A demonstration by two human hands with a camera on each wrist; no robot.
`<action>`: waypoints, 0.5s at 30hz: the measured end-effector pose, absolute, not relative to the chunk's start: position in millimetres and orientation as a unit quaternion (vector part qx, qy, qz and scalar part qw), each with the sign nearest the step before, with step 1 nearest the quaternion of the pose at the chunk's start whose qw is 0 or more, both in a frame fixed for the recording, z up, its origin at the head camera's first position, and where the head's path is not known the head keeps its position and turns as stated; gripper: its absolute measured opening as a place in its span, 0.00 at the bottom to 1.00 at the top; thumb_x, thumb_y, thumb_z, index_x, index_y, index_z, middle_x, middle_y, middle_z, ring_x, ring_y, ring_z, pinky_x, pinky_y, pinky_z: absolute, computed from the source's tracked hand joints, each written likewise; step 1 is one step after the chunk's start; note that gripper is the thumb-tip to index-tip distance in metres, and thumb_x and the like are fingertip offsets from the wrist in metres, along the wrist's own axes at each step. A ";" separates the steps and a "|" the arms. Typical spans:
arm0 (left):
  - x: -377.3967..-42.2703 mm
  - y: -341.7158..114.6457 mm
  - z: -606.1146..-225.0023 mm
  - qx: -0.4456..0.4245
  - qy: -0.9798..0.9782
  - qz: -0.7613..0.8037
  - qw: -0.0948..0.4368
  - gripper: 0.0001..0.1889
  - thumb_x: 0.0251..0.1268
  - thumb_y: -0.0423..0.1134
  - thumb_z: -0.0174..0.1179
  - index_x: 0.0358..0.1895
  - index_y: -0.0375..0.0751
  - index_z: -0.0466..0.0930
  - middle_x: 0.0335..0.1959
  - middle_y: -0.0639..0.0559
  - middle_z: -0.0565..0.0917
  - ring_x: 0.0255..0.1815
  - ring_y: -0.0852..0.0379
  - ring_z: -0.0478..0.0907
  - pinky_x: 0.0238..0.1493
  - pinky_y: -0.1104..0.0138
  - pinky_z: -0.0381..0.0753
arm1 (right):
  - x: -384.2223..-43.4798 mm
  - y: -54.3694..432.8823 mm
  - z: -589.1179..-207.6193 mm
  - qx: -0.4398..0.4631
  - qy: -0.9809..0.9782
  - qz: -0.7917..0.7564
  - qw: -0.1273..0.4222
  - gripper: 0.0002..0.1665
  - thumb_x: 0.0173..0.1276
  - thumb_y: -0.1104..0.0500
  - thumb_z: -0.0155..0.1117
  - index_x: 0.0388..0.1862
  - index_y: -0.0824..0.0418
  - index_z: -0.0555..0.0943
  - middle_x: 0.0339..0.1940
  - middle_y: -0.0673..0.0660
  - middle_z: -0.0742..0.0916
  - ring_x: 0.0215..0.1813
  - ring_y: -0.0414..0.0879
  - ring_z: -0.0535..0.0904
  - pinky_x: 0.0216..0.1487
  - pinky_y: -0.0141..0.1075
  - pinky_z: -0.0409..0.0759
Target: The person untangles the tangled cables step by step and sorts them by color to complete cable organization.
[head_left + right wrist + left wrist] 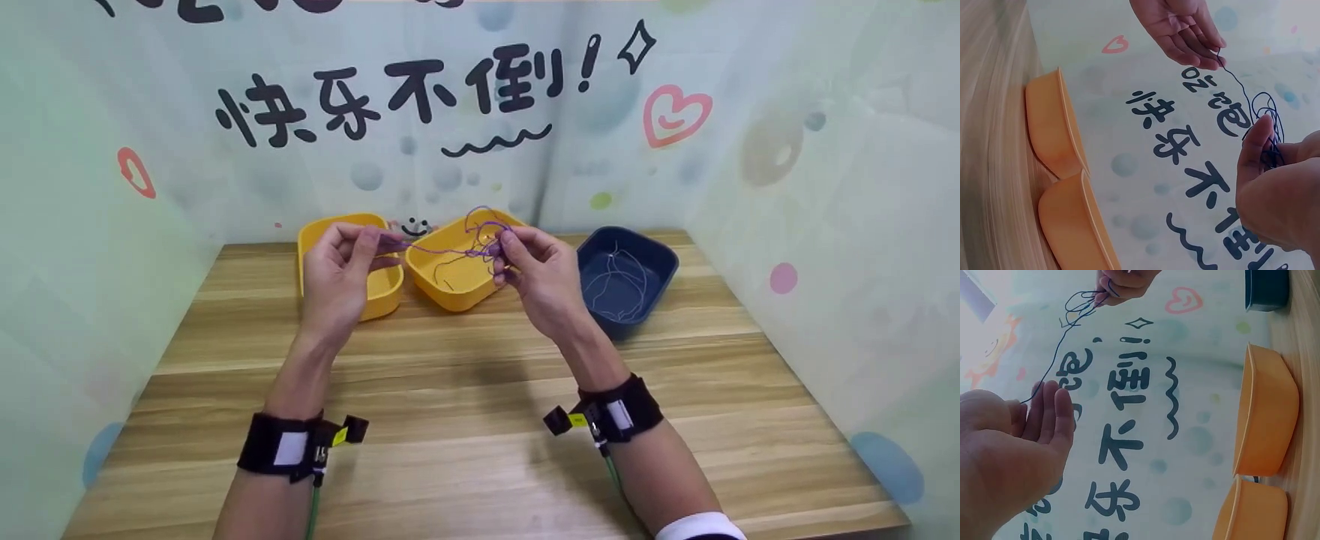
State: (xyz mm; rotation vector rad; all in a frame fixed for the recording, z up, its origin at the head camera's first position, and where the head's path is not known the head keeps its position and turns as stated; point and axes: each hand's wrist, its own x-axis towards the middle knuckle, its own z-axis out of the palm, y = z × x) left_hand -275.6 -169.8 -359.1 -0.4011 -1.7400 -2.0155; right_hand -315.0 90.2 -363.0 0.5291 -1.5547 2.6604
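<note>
A thin purple string [442, 250] stretches between my two hands, above the bins. My left hand [337, 277] pinches one end of it between thumb and forefinger, the other fingers loosely bent. Opposite, my right hand [546, 283] pinches the bunched part, where several loops stick up past the fingertips. In the right wrist view the loops [1266, 101] rise over the right thumb, and the single strand runs from them to the left fingertips. The left wrist view shows the strand [1053, 363] slightly bowed.
Two yellow bins stand at the back of the wooden table [450, 435]: a left one [386, 304] behind my left hand, and a tilted middle one [450, 296] with dark thread inside. At right, a navy bin [664, 262] holds pale looped thread. A printed curtain [337, 180] encloses the back and sides.
</note>
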 end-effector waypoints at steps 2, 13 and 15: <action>-275.5 -172.8 -359.0 -0.142 -0.645 -0.713 0.235 0.07 0.90 0.36 0.59 0.51 0.34 0.82 0.50 0.41 0.95 0.51 0.51 0.95 0.53 0.60 0.97 | -316.0 90.8 -362.5 0.166 -0.488 0.857 0.022 0.10 0.86 0.69 0.63 0.44 0.63 0.89 0.35 0.56 0.91 0.31 0.44 0.84 0.32 0.32 0.89; -270.6 -200.8 -354.9 -0.100 -0.694 -0.663 0.261 0.09 0.90 0.38 0.59 0.53 0.35 0.82 0.46 0.55 0.94 0.49 0.53 0.94 0.49 0.66 0.95 | -326.1 112.1 -355.5 0.109 -0.460 0.876 0.091 0.11 0.86 0.70 0.63 0.41 0.64 0.89 0.34 0.56 0.92 0.31 0.43 0.85 0.32 0.31 0.88; -269.9 -203.1 -354.5 -0.095 -0.700 -0.658 0.261 0.10 0.91 0.40 0.59 0.53 0.35 0.82 0.45 0.57 0.94 0.49 0.54 0.94 0.49 0.67 0.95 | -327.0 114.5 -354.7 0.109 -0.458 0.877 0.095 0.10 0.86 0.70 0.63 0.42 0.65 0.90 0.35 0.57 0.93 0.32 0.44 0.87 0.33 0.32 0.90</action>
